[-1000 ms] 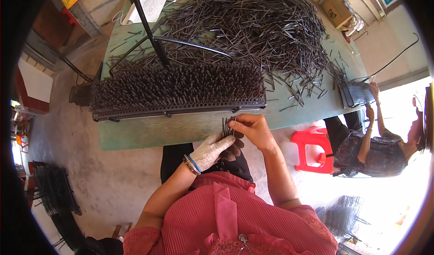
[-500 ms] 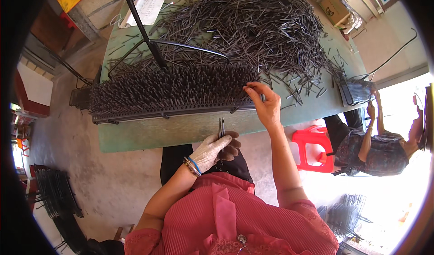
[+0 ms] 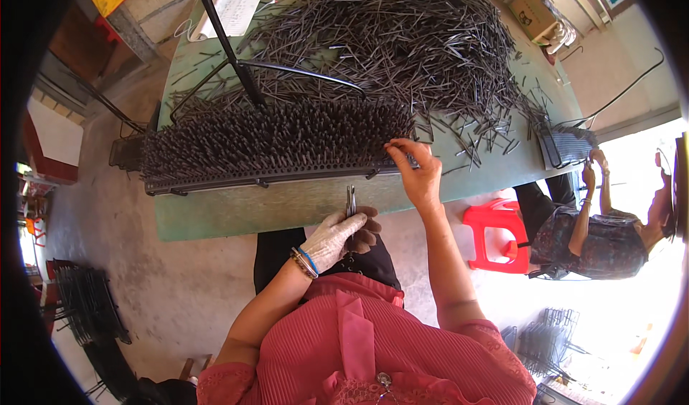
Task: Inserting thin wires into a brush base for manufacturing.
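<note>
A long black perforated rack point(image 3: 237, 180) lies along the table's near edge, densely filled with upright thin dark rods point(image 3: 280, 138). My right hand point(image 3: 420, 179), bare, is at the rack's right end, thumb and fingers pinched together beside the outermost rods. Whatever sits between those fingertips is too small to make out. Below the rack, just off the table edge, my left hand point(image 3: 339, 236) wears a pale glove with darker fingers. It is closed around a small bundle of thin metallic rods point(image 3: 351, 198), whose ends point up.
A big heap of loose dark rods point(image 3: 430, 39) covers the back of the green table point(image 3: 208, 218). A black bent-wire frame point(image 3: 228, 46) rises from the rack. An open notebook point(image 3: 237, 14) lies back left. At right, a co-worker point(image 3: 596, 240) handles another rack near a red stool point(image 3: 499, 236).
My right hand has shifted slightly down at the rack's right end, its fingers still pinched. My left hand stays nearly in place with its rods.
</note>
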### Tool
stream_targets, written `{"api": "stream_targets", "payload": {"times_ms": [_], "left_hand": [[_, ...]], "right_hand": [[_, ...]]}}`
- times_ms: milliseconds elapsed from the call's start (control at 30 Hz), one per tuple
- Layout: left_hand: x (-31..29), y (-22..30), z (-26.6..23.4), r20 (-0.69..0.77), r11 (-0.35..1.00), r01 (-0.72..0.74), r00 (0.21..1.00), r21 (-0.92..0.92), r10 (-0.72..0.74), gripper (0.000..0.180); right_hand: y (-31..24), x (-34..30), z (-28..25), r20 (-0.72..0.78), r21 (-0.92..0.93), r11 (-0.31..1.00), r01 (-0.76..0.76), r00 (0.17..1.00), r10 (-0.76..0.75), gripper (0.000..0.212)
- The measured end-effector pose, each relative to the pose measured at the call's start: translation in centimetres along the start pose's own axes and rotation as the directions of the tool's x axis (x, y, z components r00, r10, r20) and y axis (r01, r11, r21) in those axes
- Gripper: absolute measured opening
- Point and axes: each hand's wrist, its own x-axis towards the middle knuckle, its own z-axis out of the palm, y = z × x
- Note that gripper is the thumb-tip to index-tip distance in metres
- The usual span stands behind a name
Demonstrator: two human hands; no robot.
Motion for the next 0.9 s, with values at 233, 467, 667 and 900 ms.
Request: {"api": "stream_targets", "payload": {"times_ms": [233, 467, 667, 900], "left_hand": [[0.3, -0.4, -0.5, 0.013, 1.000, -0.001, 1.000, -0.009, 0.002, 0.034], [0.3, -0.6, -0.6, 0.012, 0.999, 0.008, 1.000, -0.036, -0.007, 0.030], [0.2, -0.4, -0.5, 0.005, 1.000, -0.006, 1.000, -0.003, 0.006, 0.034], [0.0, -0.4, -0.5, 0.010, 1.000, -0.005, 1.000, -0.022, 0.006, 0.033]], "right_hand": [[-0.1, -0.3, 0.4, 0.066, -0.269, 0.891, 0.367, 0.930, -0.363, 0.026], [-0.6, -0.4, 0.3, 0.123, -0.317, 0.832, 0.456, 0.889, -0.440, 0.025], [-0.6, -0.7, 0.7, 0.007, -0.339, 0.889, 0.309, 0.945, -0.326, 0.021], [-1.6, -0.4, 0.3, 0.108, -0.362, 0.811, 0.459, 0.885, -0.452, 0.019]]}}
